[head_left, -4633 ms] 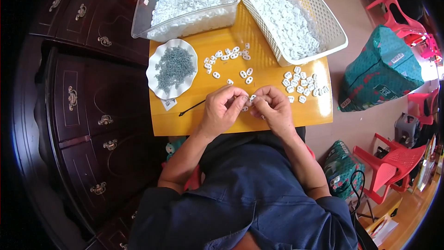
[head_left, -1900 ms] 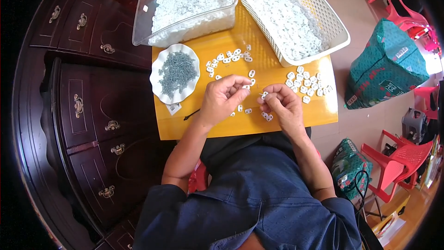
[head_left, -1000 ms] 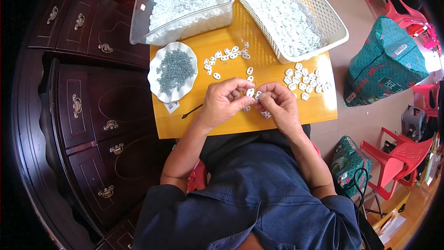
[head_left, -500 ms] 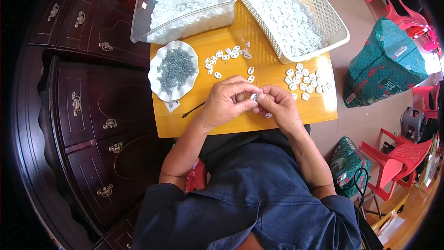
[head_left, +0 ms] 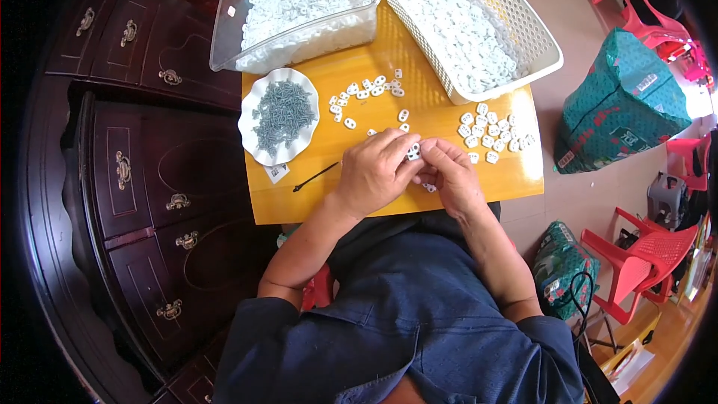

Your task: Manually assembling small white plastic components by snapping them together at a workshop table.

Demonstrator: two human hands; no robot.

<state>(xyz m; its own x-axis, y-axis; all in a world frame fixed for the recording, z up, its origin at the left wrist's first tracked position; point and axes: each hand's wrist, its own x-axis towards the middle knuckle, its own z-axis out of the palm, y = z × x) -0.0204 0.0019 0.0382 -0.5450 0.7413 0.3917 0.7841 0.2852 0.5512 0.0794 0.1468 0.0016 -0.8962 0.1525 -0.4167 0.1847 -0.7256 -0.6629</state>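
While forearms (head_left: 299, 243) angle inward | hands (head_left: 372, 173) (head_left: 458, 181) curled close together — pinching white piece (head_left: 413, 152)

Worktop (head_left: 434, 116): orange-yellow. Pieces (head_left: 413, 152): white, dark-dotted. Dish (head_left: 248, 118), 10 o'clock: white; bits (head_left: 283, 116) within: grey. Basket (head_left: 517, 16), 1 o'clock: cream, hole-patterned. Cabinet (head_left: 213, 168), 9 o'clock: dark brown. Bag (head_left: 617, 116): teal, red-flecked. Shirt (head_left: 374, 303): navy.

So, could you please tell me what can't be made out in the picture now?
Head view, white piece: partly covered by fingers of the left hand and right hand.
Head view, dark grey pieces on the scalloped plate: too small and heaped to count.
Head view, clear bin: far end cut off by the top edge.
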